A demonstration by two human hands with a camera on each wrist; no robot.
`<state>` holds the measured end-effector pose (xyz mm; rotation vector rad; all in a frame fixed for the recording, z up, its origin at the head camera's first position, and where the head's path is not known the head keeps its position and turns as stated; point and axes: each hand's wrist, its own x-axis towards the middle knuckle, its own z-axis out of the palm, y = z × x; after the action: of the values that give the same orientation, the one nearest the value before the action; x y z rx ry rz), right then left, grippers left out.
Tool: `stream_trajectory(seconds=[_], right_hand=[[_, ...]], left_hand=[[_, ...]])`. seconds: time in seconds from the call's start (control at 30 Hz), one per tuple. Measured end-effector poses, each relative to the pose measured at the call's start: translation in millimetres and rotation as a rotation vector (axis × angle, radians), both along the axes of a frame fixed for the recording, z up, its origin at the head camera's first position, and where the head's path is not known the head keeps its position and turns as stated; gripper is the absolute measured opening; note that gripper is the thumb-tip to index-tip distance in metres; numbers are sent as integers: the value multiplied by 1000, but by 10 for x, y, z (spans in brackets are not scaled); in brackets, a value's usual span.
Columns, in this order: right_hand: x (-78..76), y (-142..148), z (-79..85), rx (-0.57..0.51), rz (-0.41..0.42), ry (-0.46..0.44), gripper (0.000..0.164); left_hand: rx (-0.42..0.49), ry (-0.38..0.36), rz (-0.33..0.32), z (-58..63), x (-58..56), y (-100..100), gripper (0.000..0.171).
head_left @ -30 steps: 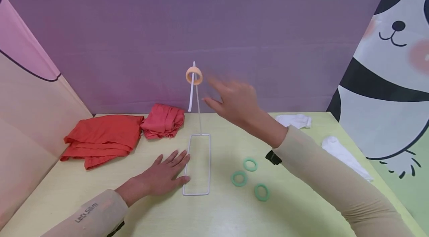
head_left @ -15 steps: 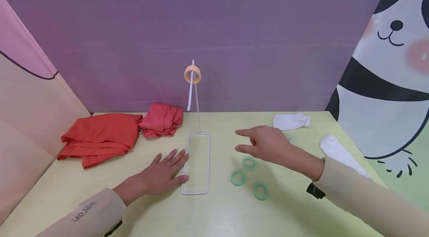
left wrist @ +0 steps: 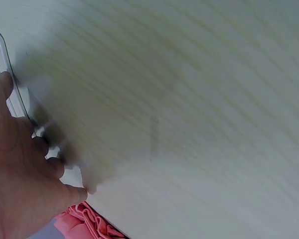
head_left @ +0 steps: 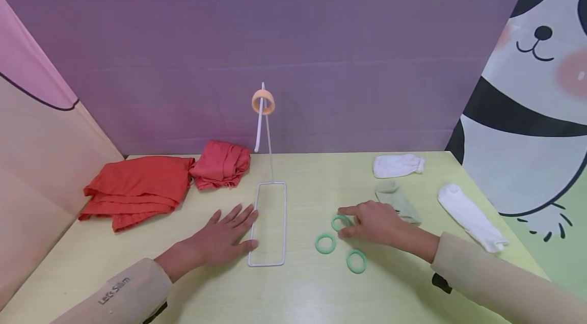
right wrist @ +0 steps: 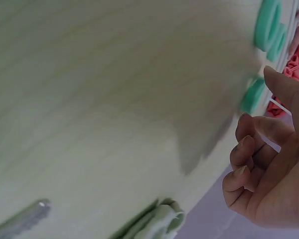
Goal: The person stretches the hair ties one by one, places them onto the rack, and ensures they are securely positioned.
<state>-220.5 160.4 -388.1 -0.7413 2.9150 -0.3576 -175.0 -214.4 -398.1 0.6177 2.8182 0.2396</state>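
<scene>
My left hand (head_left: pixel 222 237) rests flat on the table, its fingertips and thumb over the left side of the white wire stand's base (head_left: pixel 285 222). An orange ring (head_left: pixel 263 93) hangs on the stand's sloping upper arm (head_left: pixel 259 133). My right hand (head_left: pixel 373 222) is at the farthest green ring (head_left: pixel 333 222), index finger and thumb spread on either side of it. In the right wrist view a gap shows between thumb and index fingertips, with this green ring (right wrist: pixel 252 94) beyond; the other fingers are curled. Two more green rings, one nearer left (head_left: pixel 317 244) and one nearest me (head_left: pixel 348 262), lie flat.
A large red folded cloth (head_left: pixel 142 189) and a smaller pinkish-red one (head_left: pixel 222 163) lie at the back left. On the right are a pale green cloth (head_left: pixel 396 199), a small white cloth piece (head_left: pixel 396 165) and a long white one (head_left: pixel 470 217). A purple backdrop (head_left: pixel 367 59) stands behind the table.
My right hand has drawn back from beside the orange ring on the stand, moved right and come down to the farthest green ring. My left hand has stayed on the base.
</scene>
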Motion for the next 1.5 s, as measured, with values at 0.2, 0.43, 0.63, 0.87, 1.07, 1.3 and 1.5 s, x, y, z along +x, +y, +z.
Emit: stream_trajectory(seconds=[0.2,0.43,0.63,0.87,1.07,1.3,1.5], right_hand=[[-18,21,-70,-10,-10,-7,57],[-38,39,-101,-53,5,-4,53],[-38,49,-160,-79,56,40,38],[-13,37,-209,-105,85,119,27],[-19,24,-229,-106,90,189,27],[-1,-30,-65,-169,154,386,28],[82,-156,260,-270,245,604,29]], left_hand=[[-9,0,3,-36,-9,-7,80],[6,4,-4,-43,-13,-5,79],[1,15,-7,-84,-31,-17,81],[-15,6,6,-84,-34,-6,80],[-4,8,9,-26,-4,12,79],[-3,9,6,-33,-2,3,80],[-5,21,2,-92,-21,-14,81]])
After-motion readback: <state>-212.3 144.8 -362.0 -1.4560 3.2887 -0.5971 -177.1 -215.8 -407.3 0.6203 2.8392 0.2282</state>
